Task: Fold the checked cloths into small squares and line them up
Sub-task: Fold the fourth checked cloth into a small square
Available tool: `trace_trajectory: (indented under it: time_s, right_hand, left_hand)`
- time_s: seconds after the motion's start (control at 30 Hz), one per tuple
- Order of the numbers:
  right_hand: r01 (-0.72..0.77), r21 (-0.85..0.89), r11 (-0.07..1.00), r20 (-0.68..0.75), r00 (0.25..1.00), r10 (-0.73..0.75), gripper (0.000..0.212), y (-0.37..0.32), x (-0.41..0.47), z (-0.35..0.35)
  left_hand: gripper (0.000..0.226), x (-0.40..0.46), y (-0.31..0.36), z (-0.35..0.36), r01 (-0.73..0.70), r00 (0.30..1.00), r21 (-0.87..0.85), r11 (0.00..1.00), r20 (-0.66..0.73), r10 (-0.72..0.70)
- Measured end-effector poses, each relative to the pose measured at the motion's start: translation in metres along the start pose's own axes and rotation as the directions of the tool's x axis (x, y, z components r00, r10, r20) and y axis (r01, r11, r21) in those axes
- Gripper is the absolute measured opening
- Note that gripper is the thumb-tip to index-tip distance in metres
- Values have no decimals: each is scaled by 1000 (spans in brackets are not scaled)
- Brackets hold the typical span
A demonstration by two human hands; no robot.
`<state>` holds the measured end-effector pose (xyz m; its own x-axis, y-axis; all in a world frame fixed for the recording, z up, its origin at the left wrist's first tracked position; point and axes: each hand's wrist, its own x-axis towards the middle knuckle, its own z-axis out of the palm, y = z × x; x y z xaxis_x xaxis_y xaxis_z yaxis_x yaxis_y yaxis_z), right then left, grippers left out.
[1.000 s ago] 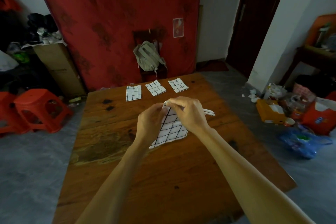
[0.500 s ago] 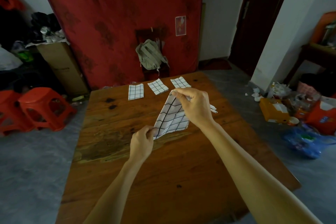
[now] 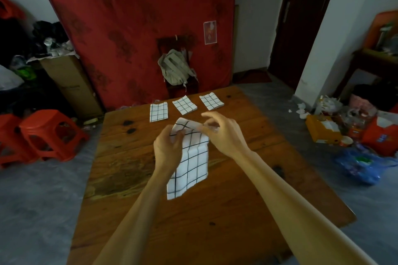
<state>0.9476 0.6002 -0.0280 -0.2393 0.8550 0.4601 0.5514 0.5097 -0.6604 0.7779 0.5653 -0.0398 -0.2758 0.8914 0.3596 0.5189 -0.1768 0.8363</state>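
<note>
A person stood at a wooden tabletop point(image 3: 237, 189) and held a checked cloth point(image 3: 189, 163) up over its middle. The left hand point(image 3: 169, 148) gripped the cloth's upper left edge, fingers curled round the fabric. The right hand point(image 3: 221, 131) pinched the upper right corner between thumb and forefinger, the other fingers loosely spread; that hand was blurred. The cloth hung down from both hands toward six o'clock, doubled lengthwise, its lower corner just above or on the wood; which of the two could not be told.

At twelve o'clock from the hands, near the far edge of the tabletop, three folded squares lay in a row, apart from one another: the left square point(image 3: 158, 112), the middle square point(image 3: 184, 105) and the right square point(image 3: 211, 100).

Beyond the tabletop a grey backpack point(image 3: 175, 68) sat on a dark chair point(image 3: 183, 88) against a red hanging point(image 3: 140, 17). At nine o'clock stood red plastic stools point(image 3: 49, 133).
</note>
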Motion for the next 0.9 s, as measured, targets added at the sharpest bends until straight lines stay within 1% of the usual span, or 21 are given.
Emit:
trace_trajectory:
  time_s: [0.07,0.17,0.23,0.33,0.4,0.47,0.53,0.63,0.77,0.9]
  right_hand:
    - [-90,-18,996,53,994,91,41,14,-3,-5]
    - [-179,1,984,69,982,179,32,27,-6,-6]
    - [-190,-27,981,96,977,192,31,31,-6,-4]
    - [-145,-61,988,112,982,151,24,30,-4,-2]
    - [-149,-14,989,90,985,150,19,27,-3,-4]
    - [-173,66,983,51,984,170,17,24,-2,-7]
    - [-166,137,976,10,986,166,16,20,-1,-9]
    - [-191,232,954,-14,980,199,15,16,4,-10]
    - [-218,314,924,-43,969,243,17,14,9,-14]
    - [-225,372,901,-58,963,265,16,11,10,-16]
  left_hand:
    - [7,2,-3,-7,61,998,-55,997,-26,-63]
    - [8,7,-7,-16,113,993,-137,984,-17,-117]
    - [11,9,-10,-18,142,989,-185,972,-9,-147]
    - [12,10,-14,-20,185,982,-223,957,-7,-191]
    - [13,9,-17,-22,198,979,-248,948,8,-202]
    - [17,8,-18,-25,219,975,-277,936,31,-219]
    - [19,7,-16,-28,232,973,-307,923,53,-227]
    - [17,8,-12,-29,225,974,-322,920,49,-221]
    - [10,11,-8,-29,228,973,-366,902,49,-226]
    - [11,12,-6,-29,230,972,-370,900,43,-230]
